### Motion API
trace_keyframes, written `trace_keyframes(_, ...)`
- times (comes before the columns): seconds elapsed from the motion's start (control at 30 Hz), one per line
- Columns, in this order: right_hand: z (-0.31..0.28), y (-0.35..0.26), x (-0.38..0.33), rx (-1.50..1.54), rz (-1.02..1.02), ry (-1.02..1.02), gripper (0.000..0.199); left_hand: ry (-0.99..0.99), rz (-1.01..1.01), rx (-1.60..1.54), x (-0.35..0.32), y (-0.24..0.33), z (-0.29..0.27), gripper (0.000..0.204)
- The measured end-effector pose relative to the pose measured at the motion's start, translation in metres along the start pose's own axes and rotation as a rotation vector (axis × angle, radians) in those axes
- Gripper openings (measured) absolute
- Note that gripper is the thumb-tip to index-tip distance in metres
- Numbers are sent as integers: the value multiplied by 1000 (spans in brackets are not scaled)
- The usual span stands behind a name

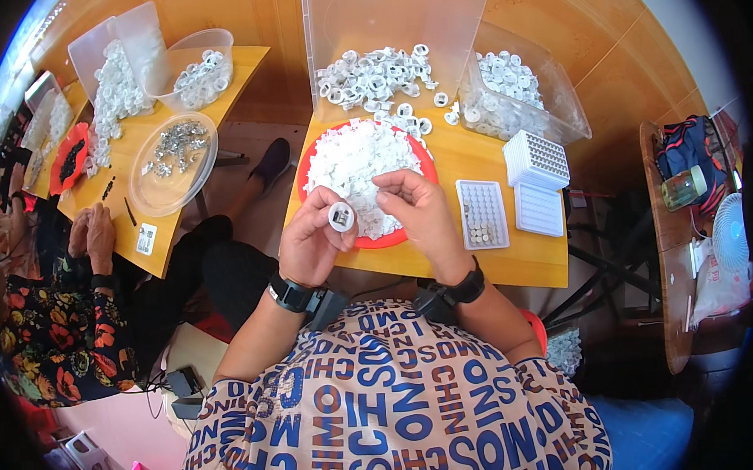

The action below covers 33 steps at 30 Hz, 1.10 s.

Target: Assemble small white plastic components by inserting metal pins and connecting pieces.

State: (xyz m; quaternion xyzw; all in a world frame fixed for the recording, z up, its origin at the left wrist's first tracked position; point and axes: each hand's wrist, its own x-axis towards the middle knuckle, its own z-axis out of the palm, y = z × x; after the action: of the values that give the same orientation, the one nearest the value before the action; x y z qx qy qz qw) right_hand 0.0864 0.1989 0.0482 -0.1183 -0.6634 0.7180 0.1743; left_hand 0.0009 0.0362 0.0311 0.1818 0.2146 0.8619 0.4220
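Within left grip [313,238]: white ring [341,216]

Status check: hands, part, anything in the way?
Left hand pinching a small white round cap. Right hand closed beside it, contents hidden. Both over the red tray of white pieces. Nothing blocking.

The left hand [313,238] pinches a ring [341,215] over the near edge of a tray [410,233]; the right hand [418,211] is just right of the ring, fingertips nearly touching it. The tray, heaped with small parts [355,159], lies under and behind the grip on a table [497,267]. Behind the tray stands a bin [392,47] with loose rings [372,78] in it; a second bin [514,92] sits right of that one. Right of the grip lie three grids [483,214] (one stacked behind the other two). Far left of the grip, another table [145,128] carries a dish [173,165] and a bowl [197,67], with another person's hands [91,237] at its near edge.
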Motion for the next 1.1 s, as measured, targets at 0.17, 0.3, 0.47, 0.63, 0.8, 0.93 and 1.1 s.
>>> trace_keyframes(0.17,23,-6,-13,-75,-2,-40,22,-3,-40,-16,-1,-3,0,19)
trace_keyframes(0.3,27,-20,-18,-263,-240,-109,21,33,1,-24,-5,-1,-6,18)
trace_keyframes(0.47,22,-18,-17,-183,-187,-175,19,-33,-25,-77,-7,-1,-6,18)
trace_keyframes(0.63,19,-12,-17,30,-65,-201,15,-150,-83,-193,-6,-3,-8,18)
trace_keyframes(0.8,13,-17,-17,-135,-162,-226,14,-104,-98,-203,-8,-3,-3,19)
trace_keyframes(0.93,13,-18,-19,-131,-146,-231,16,-135,-114,-187,-9,-5,-7,19)
trace_keyframes(1.1,11,-19,-21,-195,-198,-212,19,-62,-136,-201,-9,-10,-5,18)
